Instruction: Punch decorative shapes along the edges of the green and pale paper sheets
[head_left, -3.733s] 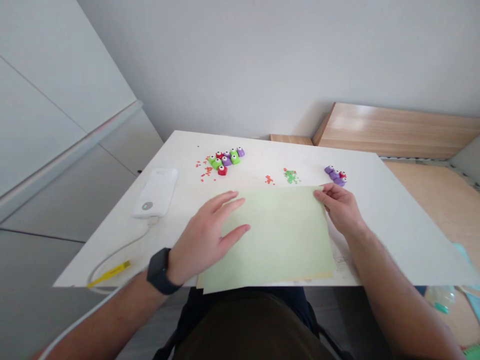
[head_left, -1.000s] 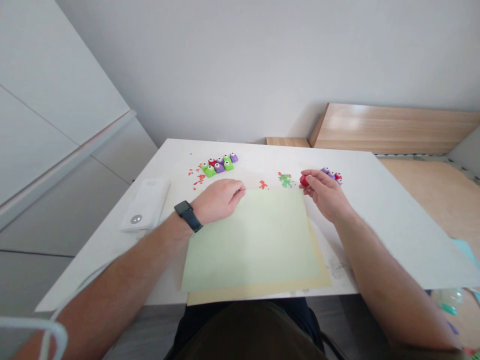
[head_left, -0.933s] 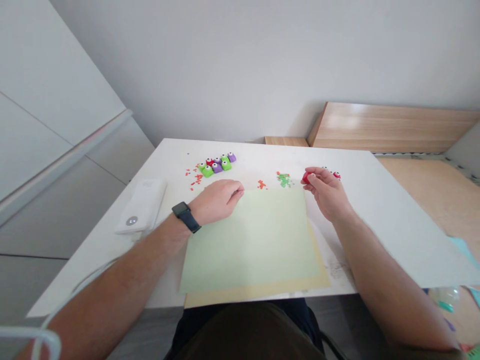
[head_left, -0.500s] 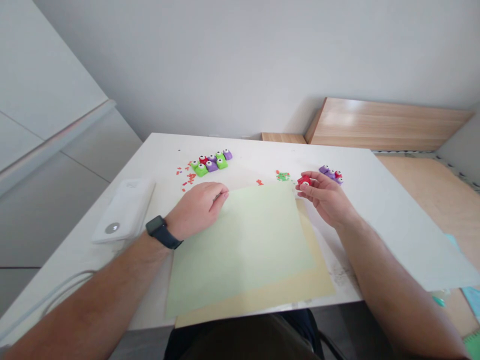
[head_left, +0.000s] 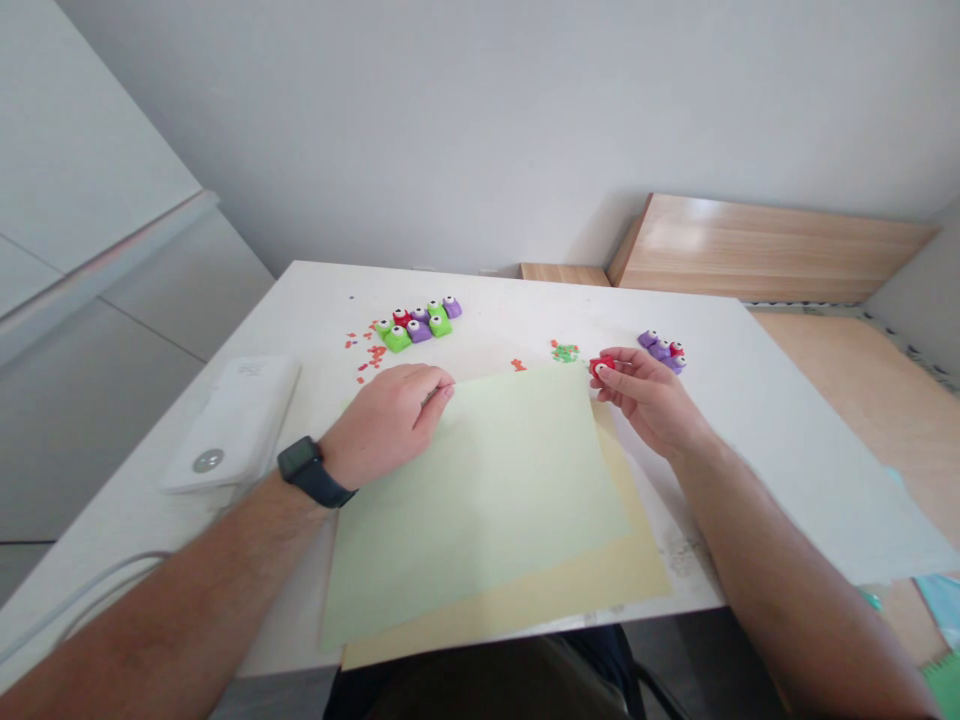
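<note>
A pale green paper sheet point(head_left: 487, 490) lies on a yellow sheet point(head_left: 592, 590) on the white table point(head_left: 787, 440). My left hand point(head_left: 390, 420), a dark watch on its wrist, rests on the green sheet's far left corner with the fingers curled and pinched on the paper's edge. My right hand point(head_left: 649, 400) holds a small red paper punch point(head_left: 601, 367) in its fingertips at the sheet's far right corner.
Several green, purple and red punches point(head_left: 420, 320) are grouped at the far left, with red scraps beside them. A few purple and red punches point(head_left: 664, 350) sit at the far right. Green scraps point(head_left: 564, 351) lie between. A white power bank point(head_left: 232, 420) with cable lies left.
My right hand has picked up a red punch and brought it to the green sheet's far right corner. My left hand closed on the far left corner and turned the sheet askew.
</note>
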